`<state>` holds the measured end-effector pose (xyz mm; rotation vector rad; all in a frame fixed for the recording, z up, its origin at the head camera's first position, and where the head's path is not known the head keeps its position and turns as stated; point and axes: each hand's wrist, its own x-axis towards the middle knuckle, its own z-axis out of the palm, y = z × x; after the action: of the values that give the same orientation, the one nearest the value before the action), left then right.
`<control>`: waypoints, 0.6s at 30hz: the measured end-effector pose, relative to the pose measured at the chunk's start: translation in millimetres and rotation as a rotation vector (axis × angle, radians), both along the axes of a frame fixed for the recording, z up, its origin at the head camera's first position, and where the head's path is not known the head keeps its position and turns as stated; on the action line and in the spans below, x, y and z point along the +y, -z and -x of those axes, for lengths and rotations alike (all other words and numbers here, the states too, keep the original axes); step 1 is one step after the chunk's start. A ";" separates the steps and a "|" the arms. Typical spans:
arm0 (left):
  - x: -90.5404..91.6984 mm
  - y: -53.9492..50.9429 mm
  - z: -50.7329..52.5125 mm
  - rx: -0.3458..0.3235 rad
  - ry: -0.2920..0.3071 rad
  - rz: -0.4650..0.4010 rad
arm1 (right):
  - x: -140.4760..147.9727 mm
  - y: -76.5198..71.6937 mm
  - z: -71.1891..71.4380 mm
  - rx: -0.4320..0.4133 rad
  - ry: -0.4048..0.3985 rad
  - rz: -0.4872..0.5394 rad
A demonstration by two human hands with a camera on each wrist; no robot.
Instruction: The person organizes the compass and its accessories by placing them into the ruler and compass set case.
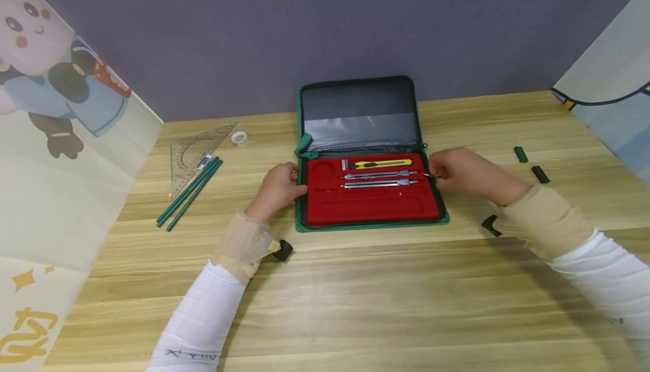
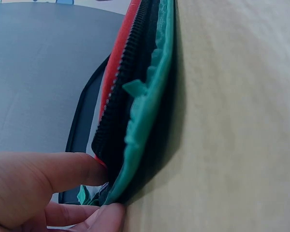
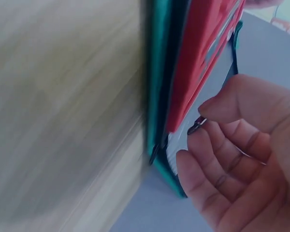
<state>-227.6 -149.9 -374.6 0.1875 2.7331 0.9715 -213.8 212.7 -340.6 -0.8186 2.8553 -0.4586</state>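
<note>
A green zip case (image 1: 373,226) lies unfolded on the table, its lid leaning back. In its red tray (image 1: 365,210) sit a yellow utility knife (image 1: 383,163), two silver compasses (image 1: 380,183) and a small lead case (image 1: 344,165). My left hand (image 1: 276,190) grips the case's left edge, thumb and fingertips on either side of the green rim (image 2: 144,113) in the left wrist view. Just off the tray's right side, my right hand (image 1: 459,173) pinches a small slim metal piece (image 3: 197,125) between thumb and index finger; most of it is hidden, so its kind is unclear.
To the left lie a clear set square (image 1: 190,154), several green pencils (image 1: 189,194) and a roll of white tape (image 1: 239,138). A green block (image 1: 521,154) and a black block (image 1: 540,174) lie at the right. A grey wall (image 1: 355,27) rises behind the table.
</note>
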 end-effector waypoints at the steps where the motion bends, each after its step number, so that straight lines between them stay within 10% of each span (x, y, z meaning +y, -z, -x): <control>1: 0.0 0.0 0.1 0.000 -0.001 0.001 | -2.7 0.4 -0.8 0.006 -0.013 0.002; 18: 0.2 -0.8 0.3 -0.004 -0.002 0.015 | -33.3 6.2 -11.4 -0.044 -0.045 -0.012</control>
<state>-227.8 -149.7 -373.7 0.1797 2.7364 0.9511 -202.4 179.4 -346.9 -0.8584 2.7903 -0.4484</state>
